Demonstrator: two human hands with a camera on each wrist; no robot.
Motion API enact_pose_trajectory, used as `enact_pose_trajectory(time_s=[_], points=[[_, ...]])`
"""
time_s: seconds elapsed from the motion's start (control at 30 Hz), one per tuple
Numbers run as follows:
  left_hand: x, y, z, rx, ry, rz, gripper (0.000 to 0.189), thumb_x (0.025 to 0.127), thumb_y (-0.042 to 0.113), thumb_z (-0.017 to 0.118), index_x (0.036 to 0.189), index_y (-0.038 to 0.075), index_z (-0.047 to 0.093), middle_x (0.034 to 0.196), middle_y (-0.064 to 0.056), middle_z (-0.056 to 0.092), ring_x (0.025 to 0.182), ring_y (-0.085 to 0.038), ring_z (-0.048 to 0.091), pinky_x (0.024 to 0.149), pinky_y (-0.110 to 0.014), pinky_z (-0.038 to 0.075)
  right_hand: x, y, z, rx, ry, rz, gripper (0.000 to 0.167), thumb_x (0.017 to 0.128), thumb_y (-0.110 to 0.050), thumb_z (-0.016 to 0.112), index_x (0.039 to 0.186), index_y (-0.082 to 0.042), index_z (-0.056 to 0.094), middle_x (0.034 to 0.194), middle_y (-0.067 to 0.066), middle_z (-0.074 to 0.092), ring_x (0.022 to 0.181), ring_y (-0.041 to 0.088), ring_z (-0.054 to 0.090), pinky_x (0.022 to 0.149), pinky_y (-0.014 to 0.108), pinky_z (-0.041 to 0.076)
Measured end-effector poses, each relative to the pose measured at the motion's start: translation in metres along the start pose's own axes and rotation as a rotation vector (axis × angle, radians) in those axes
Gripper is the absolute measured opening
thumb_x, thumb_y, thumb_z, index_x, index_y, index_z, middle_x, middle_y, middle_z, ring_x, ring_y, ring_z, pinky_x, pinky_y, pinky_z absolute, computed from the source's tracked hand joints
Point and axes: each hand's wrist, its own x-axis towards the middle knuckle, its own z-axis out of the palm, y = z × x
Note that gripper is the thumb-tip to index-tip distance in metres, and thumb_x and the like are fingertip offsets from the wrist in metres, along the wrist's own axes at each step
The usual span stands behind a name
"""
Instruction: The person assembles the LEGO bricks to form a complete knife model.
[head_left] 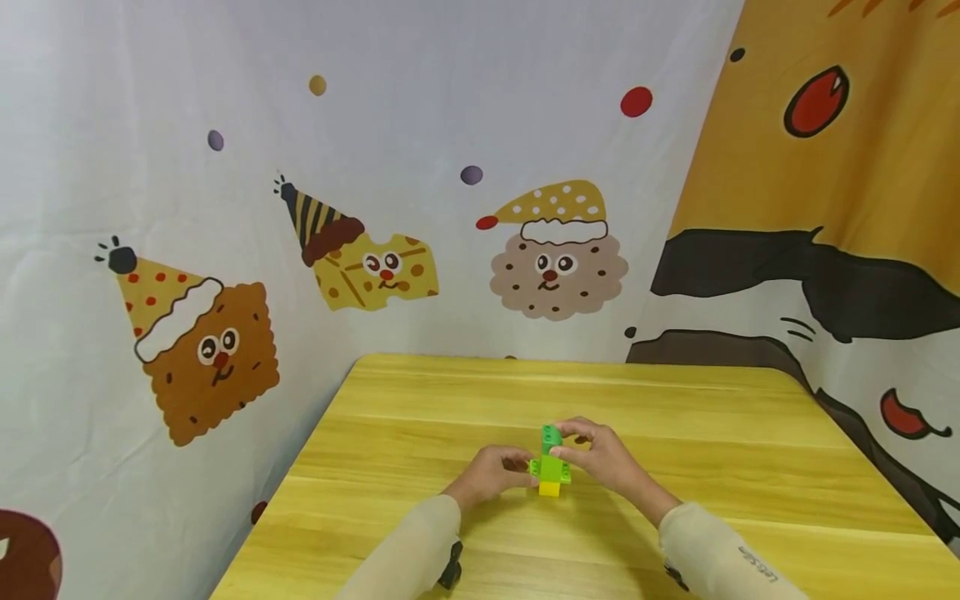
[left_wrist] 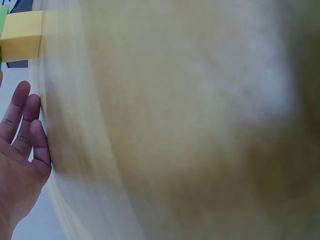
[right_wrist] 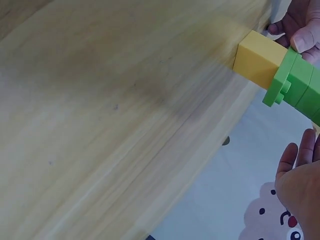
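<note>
A small tower of toy building bricks stands upright on the wooden table. Its base is a yellow brick (head_left: 549, 489), with a light green crosspiece (right_wrist: 283, 75) sticking out on both sides above it. Over that come light green bricks (head_left: 551, 468), topped by a darker green brick (head_left: 551, 439). My left hand (head_left: 486, 477) holds the left end of the crosspiece, its thumb at the edge in the right wrist view. Thumb and index finger of my right hand (head_left: 606, 457) pinch the top brick from the right. The left wrist view shows only the left hand's outer fingers (left_wrist: 41, 145) beside the table.
The wooden table (head_left: 420, 400) has rounded far corners. Behind it and along the left hangs a white cloth (head_left: 420, 100) printed with cartoon snacks. At the right hangs an orange and black patterned part (head_left: 885, 183) of the backdrop.
</note>
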Motion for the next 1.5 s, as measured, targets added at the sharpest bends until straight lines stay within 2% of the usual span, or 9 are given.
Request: enact_pose_trajectory(time_s=[0.23, 0.5, 0.6, 0.73, 0.83, 1.03, 1.27, 1.5], points=[[0.002, -0.001, 0.0, 0.009, 0.006, 0.003, 0.03, 0.085, 0.029, 0.08, 0.112, 0.019, 0.074, 0.098, 0.006, 0.066, 0.089, -0.011, 0.058, 0.076, -0.031, 0.051, -0.001, 0.002, 0.001, 0.036, 0.014, -0.011, 0.037, 0.092, -0.028, 0.073, 0.124, -0.008, 0.069, 0.114, 0.002, 0.067, 0.106, 0.027, 0.059, 0.088, 0.038, 0.048], [0.0, 0.001, 0.001, -0.008, 0.014, 0.003, 0.029, 0.085, 0.027, 0.081, 0.111, 0.017, 0.075, 0.096, 0.003, 0.066, 0.087, -0.011, 0.058, 0.073, -0.029, 0.051, -0.005, 0.003, 0.001, 0.053, 0.01, 0.037, 0.041, 0.091, -0.026, 0.074, 0.129, -0.012, 0.067, 0.116, 0.001, 0.065, 0.112, 0.037, 0.055, 0.09, 0.038, 0.046], [0.0, 0.001, 0.001, -0.007, 0.014, -0.002, 0.029, 0.085, 0.026, 0.081, 0.112, 0.017, 0.075, 0.097, 0.003, 0.067, 0.087, -0.011, 0.058, 0.073, -0.029, 0.051, -0.009, -0.007, 0.0, 0.055, 0.011, 0.052, 0.037, 0.091, -0.02, 0.074, 0.125, -0.009, 0.068, 0.117, 0.004, 0.065, 0.111, 0.036, 0.056, 0.09, 0.04, 0.046], [-0.001, 0.0, 0.002, -0.004, 0.01, -0.015, 0.03, 0.085, 0.027, 0.081, 0.112, 0.018, 0.074, 0.098, 0.003, 0.067, 0.088, -0.011, 0.059, 0.075, -0.03, 0.052, -0.01, -0.009, 0.0, 0.046, 0.016, 0.074, 0.031, 0.091, -0.016, 0.074, 0.12, -0.008, 0.07, 0.115, 0.004, 0.066, 0.11, 0.035, 0.056, 0.09, 0.039, 0.046], [-0.001, 0.001, 0.002, -0.006, 0.008, -0.017, 0.03, 0.085, 0.028, 0.081, 0.112, 0.018, 0.074, 0.099, 0.004, 0.067, 0.09, -0.011, 0.059, 0.076, -0.031, 0.051, -0.008, 0.001, 0.001, 0.028, 0.012, 0.064, 0.031, 0.091, -0.022, 0.074, 0.12, -0.011, 0.071, 0.115, 0.001, 0.066, 0.11, 0.034, 0.057, 0.09, 0.039, 0.046], [-0.001, 0.0, -0.001, 0.002, 0.009, 0.0, 0.029, 0.085, 0.028, 0.081, 0.112, 0.019, 0.074, 0.099, 0.004, 0.067, 0.089, -0.012, 0.059, 0.074, -0.029, 0.051, -0.004, 0.003, 0.001, 0.01, 0.011, 0.042, 0.031, 0.089, -0.03, 0.076, 0.118, -0.018, 0.072, 0.111, -0.006, 0.067, 0.11, 0.034, 0.056, 0.089, 0.04, 0.046], [0.0, 0.001, -0.002, -0.001, 0.014, 0.006, 0.03, 0.085, 0.026, 0.081, 0.113, 0.017, 0.074, 0.101, 0.0, 0.068, 0.09, -0.014, 0.059, 0.075, -0.03, 0.051, -0.004, 0.004, 0.001, 0.042, 0.015, 0.063, 0.03, 0.089, -0.029, 0.076, 0.117, -0.018, 0.072, 0.11, -0.006, 0.067, 0.112, 0.035, 0.057, 0.089, 0.039, 0.046], [-0.002, 0.004, -0.001, 0.011, 0.003, 0.003, 0.035, 0.087, 0.026, 0.079, 0.119, 0.014, 0.072, 0.106, 0.003, 0.068, 0.093, -0.014, 0.06, 0.08, -0.034, 0.052, -0.007, 0.003, 0.002, 0.067, 0.026, 0.068, 0.032, 0.088, -0.028, 0.077, 0.119, -0.018, 0.072, 0.109, -0.006, 0.066, 0.112, 0.035, 0.056, 0.089, 0.039, 0.046]])
